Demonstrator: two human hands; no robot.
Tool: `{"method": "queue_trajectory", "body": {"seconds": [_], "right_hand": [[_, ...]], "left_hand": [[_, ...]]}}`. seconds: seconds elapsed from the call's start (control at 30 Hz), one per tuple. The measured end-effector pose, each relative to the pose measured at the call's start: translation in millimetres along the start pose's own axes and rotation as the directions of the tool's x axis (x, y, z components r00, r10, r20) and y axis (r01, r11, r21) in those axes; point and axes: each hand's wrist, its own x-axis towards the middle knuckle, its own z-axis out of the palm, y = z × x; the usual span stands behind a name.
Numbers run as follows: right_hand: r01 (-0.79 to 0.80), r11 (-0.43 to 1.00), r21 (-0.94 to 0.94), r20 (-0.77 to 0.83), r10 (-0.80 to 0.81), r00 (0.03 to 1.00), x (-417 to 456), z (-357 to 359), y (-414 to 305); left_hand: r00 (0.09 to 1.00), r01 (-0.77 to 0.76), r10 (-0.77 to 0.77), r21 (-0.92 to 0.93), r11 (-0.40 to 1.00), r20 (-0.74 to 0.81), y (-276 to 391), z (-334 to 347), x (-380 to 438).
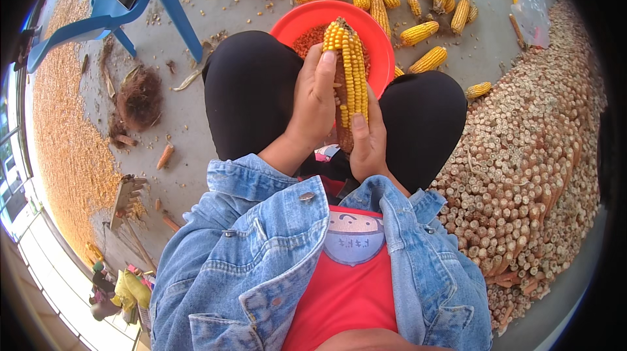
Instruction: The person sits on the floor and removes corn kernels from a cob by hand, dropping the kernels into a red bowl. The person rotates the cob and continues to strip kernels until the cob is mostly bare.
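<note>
A partly shelled ear of dried corn point(353, 76) is held upright between both hands above my lap. Yellow kernels still cover its tip and a long strip, while bare reddish cob shows beside the strip and at the lower end. My left hand point(316, 88) grips the upper part, its thumb pressed on kernels near the tip. Lower down, my right hand point(368, 140) grips the cob from the other side, its thumb at the strip's lower end. Just beyond them, a red plastic basin point(381, 39) contains loose kernels point(309, 41); the ear and hands hide part of it.
Several unshelled corn ears point(419, 33) lie on the concrete floor ahead. At right rises a stacked pile of bare cobs point(524, 164), with a plastic bag point(531, 17) behind. A blue plastic chair point(105, 3) bears a dark phone. Spread kernels point(68, 130), corn silk point(139, 98) and a wooden rake point(122, 201) lie left.
</note>
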Motion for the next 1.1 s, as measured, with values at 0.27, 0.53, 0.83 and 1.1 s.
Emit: {"method": "queue_trajectory", "body": {"seconds": [0.27,0.53,0.83,1.1], "right_hand": [[-0.022,0.998,0.053,-0.037,0.024,0.999,0,-1,3],[-0.041,0.996,0.077,-0.058,0.045,0.997,0,-1,4],[-0.099,0.975,0.199,-0.089,0.118,0.989,4,-3,-2],[-0.023,0.989,0.145,-0.230,0.056,0.972,12,-2,0]], "left_hand": [[1.000,0.031,-0.030,-0.093,0.995,0.008,0,2,3],[1.000,0.011,-0.009,-0.135,0.991,0.011,-6,0,3],[0.999,0.042,-0.043,-0.034,0.999,-0.012,-8,5,-1],[0.992,-0.084,0.042,0.389,0.917,0.116,-12,-3,-5]]}}
